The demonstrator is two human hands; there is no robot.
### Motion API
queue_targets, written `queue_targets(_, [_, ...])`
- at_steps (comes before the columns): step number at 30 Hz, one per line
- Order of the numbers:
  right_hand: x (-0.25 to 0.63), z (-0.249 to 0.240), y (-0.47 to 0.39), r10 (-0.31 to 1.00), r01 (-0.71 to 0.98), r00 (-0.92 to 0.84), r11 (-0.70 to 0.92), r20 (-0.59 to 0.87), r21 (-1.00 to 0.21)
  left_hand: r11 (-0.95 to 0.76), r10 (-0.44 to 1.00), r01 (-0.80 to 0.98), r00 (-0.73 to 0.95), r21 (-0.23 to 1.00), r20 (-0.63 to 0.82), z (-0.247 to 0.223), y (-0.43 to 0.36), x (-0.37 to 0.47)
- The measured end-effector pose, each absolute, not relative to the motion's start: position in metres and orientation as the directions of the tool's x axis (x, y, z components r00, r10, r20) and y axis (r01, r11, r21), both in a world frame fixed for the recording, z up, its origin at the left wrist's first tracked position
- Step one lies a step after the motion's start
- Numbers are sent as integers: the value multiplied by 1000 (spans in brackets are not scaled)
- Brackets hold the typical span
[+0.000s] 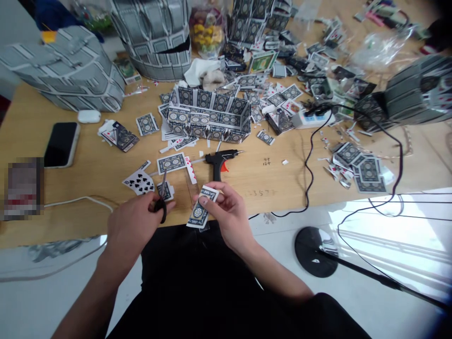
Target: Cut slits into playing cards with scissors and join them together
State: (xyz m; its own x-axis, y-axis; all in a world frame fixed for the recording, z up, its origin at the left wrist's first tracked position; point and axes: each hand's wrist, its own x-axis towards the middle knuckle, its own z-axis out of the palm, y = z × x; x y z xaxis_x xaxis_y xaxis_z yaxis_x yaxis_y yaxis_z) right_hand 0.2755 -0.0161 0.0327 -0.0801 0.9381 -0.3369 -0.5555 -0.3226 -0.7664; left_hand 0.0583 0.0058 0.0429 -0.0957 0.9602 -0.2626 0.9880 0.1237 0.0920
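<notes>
My left hand [136, 217] is closed round the black handles of a pair of scissors [161, 205], whose blades point away over the table. Between the thumb and fingers of my right hand [230, 209] is a folded playing card [201, 207] with a blue patterned back, held above the table's front edge. Just beyond that hand lies a black glue gun [217, 161] with an orange trigger. Near the scissors are a ten of spades [139, 182], a face-down card [171, 163] and a cut strip with red marks [191, 170]. Farther back stands an open box made of cards [210, 115].
Large woven card structures [153, 42] stand along the back and left. A phone [61, 144] and white earbud case [89, 116] lie left. Loose cards cover the back right, around a power strip [312, 118] with black cables. A lamp base [316, 252] stands below, right.
</notes>
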Motion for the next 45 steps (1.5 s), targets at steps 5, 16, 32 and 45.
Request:
queue_targets(5, [282, 34, -19, 942, -563, -108, -320, -316, -762, 111, 963, 975, -58, 192, -263, 37, 10, 58])
queue_targets(16, [294, 31, -32, 934, -507, -128, -351, -334, -787, 217, 909, 921, -71, 322, -410, 40, 3, 58])
queue_targets(32, [289, 27, -29, 951, -431, -63, -298, -301, -851, -74, 995, 942, 45, 327, 93, 34, 39, 48])
queue_targets(45, [289, 20, -20, 958, -299, 64, -249, -280, -921, -203, 972, 912, 233, 356, -42, 24, 75, 45])
